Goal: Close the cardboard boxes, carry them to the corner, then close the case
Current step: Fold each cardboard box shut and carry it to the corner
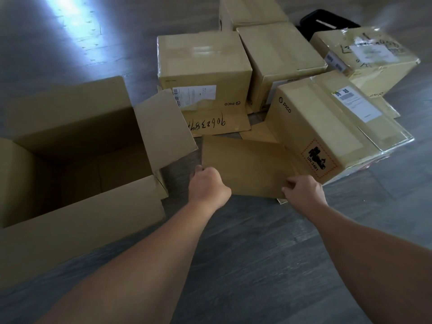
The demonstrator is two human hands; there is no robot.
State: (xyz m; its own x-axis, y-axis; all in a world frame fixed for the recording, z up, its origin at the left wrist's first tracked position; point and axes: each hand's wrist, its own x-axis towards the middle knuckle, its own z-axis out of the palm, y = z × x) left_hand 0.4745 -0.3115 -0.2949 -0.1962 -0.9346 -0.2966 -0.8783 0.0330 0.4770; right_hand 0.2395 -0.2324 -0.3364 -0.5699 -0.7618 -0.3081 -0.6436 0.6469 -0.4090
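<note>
Both hands, left hand (pixel 208 186) and right hand (pixel 304 190), grip cardboard flap (pixel 245 164); grey wood floor (pixel 257 253), glare far-left.

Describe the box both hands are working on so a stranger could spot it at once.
Start from the big open box at left; go right to the hands. The left hand and right hand grip a flap of the tilted box, alone bearing a red UN 3481 label.
</note>
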